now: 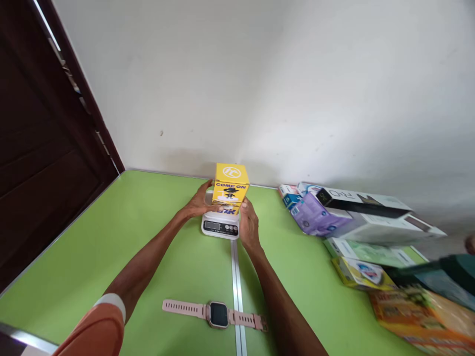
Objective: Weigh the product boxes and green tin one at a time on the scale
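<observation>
Between my two hands is a yellow box (pixel 230 184) printed "COME ON" with a small hatted figure. It sits on or just above a white digital kitchen scale (pixel 220 231), whose platform is mostly hidden by the box and hands. My left hand (pixel 201 201) grips the box's left side, its thumb across the lower front. Against the lower right side presses my right hand (pixel 249 222), fingers partly behind the box. Nearer to me, a smartwatch (pixel 218 314) with a pink strap lies flat on the green table.
Along the right of the green table (pixel 163 277) lie several packages: a purple pack (pixel 315 215), a long white box (pixel 389 228), a green-and-white box (pixel 374 251), a yellow pack (pixel 361 273) and an orange packet (pixel 415 316). A white wall (pixel 230 89) stands behind; a dark door (pixel 44 128) is left.
</observation>
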Demonstrator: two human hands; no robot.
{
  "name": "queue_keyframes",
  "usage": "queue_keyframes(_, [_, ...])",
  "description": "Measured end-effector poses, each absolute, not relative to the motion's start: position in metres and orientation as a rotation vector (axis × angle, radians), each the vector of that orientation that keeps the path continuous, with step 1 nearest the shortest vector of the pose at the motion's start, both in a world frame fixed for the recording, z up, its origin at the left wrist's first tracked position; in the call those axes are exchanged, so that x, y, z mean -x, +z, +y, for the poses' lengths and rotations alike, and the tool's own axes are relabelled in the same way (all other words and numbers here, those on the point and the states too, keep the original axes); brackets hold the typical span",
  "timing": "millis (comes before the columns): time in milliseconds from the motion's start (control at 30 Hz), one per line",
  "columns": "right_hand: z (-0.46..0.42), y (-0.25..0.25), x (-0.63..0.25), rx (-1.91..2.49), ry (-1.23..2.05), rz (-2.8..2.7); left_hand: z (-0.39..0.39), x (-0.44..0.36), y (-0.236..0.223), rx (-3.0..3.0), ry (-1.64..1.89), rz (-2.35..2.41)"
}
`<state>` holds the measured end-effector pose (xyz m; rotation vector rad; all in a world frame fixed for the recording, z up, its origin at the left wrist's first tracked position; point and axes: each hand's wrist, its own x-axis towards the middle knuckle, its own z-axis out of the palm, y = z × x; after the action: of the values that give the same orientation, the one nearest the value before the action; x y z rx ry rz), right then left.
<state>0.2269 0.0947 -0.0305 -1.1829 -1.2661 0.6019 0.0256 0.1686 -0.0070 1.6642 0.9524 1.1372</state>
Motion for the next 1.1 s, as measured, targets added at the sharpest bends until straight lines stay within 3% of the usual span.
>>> queue_keyframes(300, [0.094, -0.012, -0.229, 1.399, 0.356, -1.468, 0.179, -0.027, 0.009, -1.603, 1.041, 0.878])
queue_keyframes(567, [0.124, 0.031, -0.147, 1.224, 0.589, -1.624, 0.187, 0.07, 0.025, -1.613, 1.196, 0.971])
queue_keyframes(833, [0.187, -0.003, -0.013, 0.988, 0.962, -1.758, 0.19, 0.207, 0.005, -1.435, 1.253, 1.152])
queue_keyframes(1100, [0.218, -0.029, 0.048, 0.869, 1.017, -1.811, 0.208, 0.262, -0.01, -1.356, 1.252, 1.228])
